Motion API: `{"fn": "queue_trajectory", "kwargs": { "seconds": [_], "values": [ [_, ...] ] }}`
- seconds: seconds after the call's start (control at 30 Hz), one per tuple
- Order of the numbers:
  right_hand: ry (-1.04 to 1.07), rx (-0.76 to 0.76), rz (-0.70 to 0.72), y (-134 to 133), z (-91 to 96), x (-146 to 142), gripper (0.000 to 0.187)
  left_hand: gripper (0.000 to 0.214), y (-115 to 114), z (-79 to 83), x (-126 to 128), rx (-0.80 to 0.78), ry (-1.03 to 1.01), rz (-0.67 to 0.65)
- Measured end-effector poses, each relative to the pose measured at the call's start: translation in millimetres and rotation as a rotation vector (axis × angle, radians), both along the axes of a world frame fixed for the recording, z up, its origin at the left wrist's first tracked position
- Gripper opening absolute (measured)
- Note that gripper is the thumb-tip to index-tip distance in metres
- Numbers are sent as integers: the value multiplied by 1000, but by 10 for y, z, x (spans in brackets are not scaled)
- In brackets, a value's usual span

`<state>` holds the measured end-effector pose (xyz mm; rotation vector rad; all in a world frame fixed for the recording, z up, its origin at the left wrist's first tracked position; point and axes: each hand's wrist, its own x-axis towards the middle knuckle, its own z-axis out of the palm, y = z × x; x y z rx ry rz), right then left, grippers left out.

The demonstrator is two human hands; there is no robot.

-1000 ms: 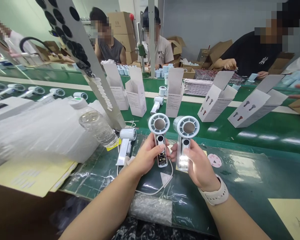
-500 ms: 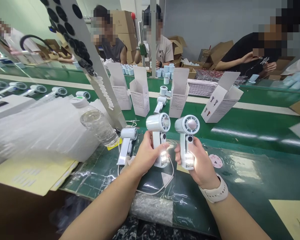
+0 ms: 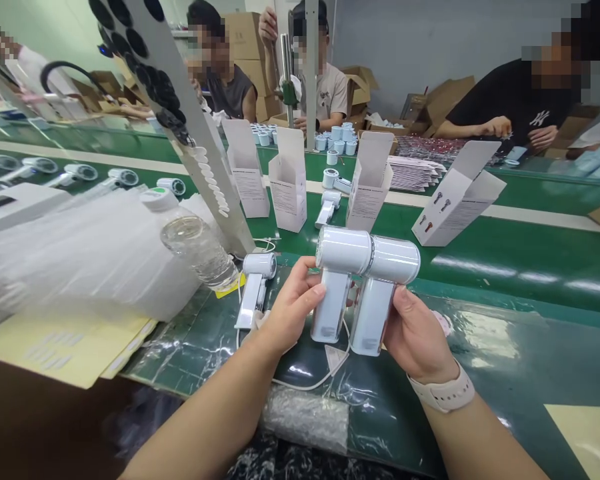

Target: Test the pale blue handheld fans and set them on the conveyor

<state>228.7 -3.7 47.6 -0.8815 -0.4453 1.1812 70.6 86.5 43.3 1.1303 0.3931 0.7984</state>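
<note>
My left hand (image 3: 290,310) is closed round the handle of a white handheld fan (image 3: 336,280). My right hand (image 3: 414,335) grips a second white handheld fan (image 3: 383,293) by its handle. Both fans are upright and turned side-on, their round heads touching end to end above the green mat (image 3: 505,360). A third white fan (image 3: 254,291) lies on the mat just left of my left hand, with a white cable (image 3: 307,383) looping below the hands. A pale watch sits on my right wrist.
A clear water bottle (image 3: 193,243) and a pile of clear plastic bags (image 3: 80,257) lie at left. Open white boxes (image 3: 287,180) stand on the green belt beyond, with more fans (image 3: 70,175). A slanted metal rail (image 3: 190,127) crosses left. Other people work across the belt.
Both fans have been rotated from facing me to side-on and brought together until their heads touch. The lights on their handles no longer show. The boxes on the belt have shifted.
</note>
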Motion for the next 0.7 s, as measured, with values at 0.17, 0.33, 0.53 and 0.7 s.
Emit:
{"fn": "queue_trajectory", "kwargs": {
  "seconds": [0.17, 0.33, 0.53, 0.7],
  "values": [
    [32, -43, -7, 36, 17, -10, 34, 56, 1, 90, 0, -137, 14, -80],
    [108, -63, 114, 21, 19, -15, 24, 48, 14, 58, -3, -225, 67, -152],
    [77, -46, 167, 15, 26, 0, 25, 31, 26, 29, 35, -290, 23, -125],
    [99, -1, 87, 29, 61, -27, 23, 25, 29, 58, 43, -281, -50, -136]
  ]
}}
